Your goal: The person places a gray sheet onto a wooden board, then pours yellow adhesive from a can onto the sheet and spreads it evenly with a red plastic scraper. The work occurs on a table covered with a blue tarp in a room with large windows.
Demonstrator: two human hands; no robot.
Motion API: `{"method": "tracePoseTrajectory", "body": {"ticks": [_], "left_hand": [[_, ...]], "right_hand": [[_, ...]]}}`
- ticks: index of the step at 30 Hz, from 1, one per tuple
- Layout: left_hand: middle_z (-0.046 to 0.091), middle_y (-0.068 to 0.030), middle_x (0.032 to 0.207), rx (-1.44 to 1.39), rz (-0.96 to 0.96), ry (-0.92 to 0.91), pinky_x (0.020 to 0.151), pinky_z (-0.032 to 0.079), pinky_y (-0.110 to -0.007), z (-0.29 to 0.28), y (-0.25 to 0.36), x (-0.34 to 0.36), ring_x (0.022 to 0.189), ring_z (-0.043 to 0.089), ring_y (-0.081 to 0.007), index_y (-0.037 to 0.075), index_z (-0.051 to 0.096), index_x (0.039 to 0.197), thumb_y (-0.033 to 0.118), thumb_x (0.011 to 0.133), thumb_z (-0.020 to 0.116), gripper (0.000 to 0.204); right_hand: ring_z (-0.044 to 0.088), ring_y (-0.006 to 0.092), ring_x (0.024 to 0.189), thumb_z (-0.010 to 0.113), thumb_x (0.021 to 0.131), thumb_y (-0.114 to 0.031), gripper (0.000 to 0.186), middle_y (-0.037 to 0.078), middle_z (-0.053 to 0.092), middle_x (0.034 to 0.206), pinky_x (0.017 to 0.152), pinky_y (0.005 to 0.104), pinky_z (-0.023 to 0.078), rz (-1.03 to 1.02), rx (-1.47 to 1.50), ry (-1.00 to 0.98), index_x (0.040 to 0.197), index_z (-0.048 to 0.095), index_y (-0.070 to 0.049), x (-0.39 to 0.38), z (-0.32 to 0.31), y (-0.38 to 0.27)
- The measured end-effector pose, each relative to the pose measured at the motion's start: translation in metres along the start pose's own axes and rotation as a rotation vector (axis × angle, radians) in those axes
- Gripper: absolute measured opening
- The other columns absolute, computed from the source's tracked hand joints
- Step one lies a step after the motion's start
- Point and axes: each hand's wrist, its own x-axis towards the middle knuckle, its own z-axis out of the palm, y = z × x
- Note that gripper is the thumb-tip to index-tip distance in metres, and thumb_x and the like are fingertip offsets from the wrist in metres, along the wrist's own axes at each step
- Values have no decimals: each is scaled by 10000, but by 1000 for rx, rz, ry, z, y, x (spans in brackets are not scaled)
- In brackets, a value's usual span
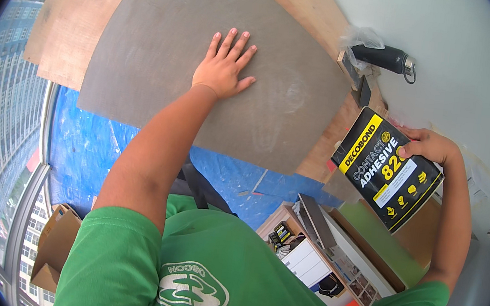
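Observation:
My left hand [224, 66] lies palm down on a large grey-brown sheet [149, 39], its fingers spread and nothing held in it. The sheet has a smooth face with faint pale smudges near its right side. In my right hand [436, 147] is a rectangular black-and-yellow adhesive can [371, 161]. The thumb presses its printed face, and the other fingers go behind it out of sight. The can is tilted and held off to the right of the sheet, above the sheet's near right corner.
Bare plywood [79, 19] extends beyond the sheet at the left. A black flask [382, 58] with clear plastic lies at the far right by the white wall. Blue sheeting [95, 142] covers the floor. A cardboard box [56, 246] stands by the window; a white cabinet [305, 261] is near me.

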Motion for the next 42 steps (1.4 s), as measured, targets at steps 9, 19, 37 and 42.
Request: {"method": "tracePoseTrajectory", "body": {"ticks": [9,19,37,42], "left_hand": [[177,-29,1775,12,0,-1,1336,68,-525,2,-1,2,1642,92,-288,272,325,1670,708,1004,462,809],[210,-42,1767,22,0,85,1332,85,-527,6,0,-1,1635,143,-287,257,354,1660,704,969,531,841],[393,-244,1618,-663,610,223,1237,337,-582,-96,248,-29,1499,377,-479,34,353,1578,370,629,951,1171],[508,-240,1485,-752,617,235,1201,406,-533,-108,252,-19,1430,460,-480,27,418,1494,224,603,948,1055]], "right_hand": [[787,204,850,816,850,-403,598,156,794,1088,787,353,642,119,471,1,1282,716,-2,-7,6,74],[788,232,859,814,896,-377,568,178,778,1115,776,368,668,-58,1184,-113,1272,660,20,78,74,152],[757,155,901,702,968,-548,537,84,777,1116,777,356,636,-406,1177,-332,1256,700,-95,159,103,154],[652,213,1202,647,968,-667,689,139,680,1344,992,401,551,-470,1214,-361,1370,657,-108,148,117,174]]}}
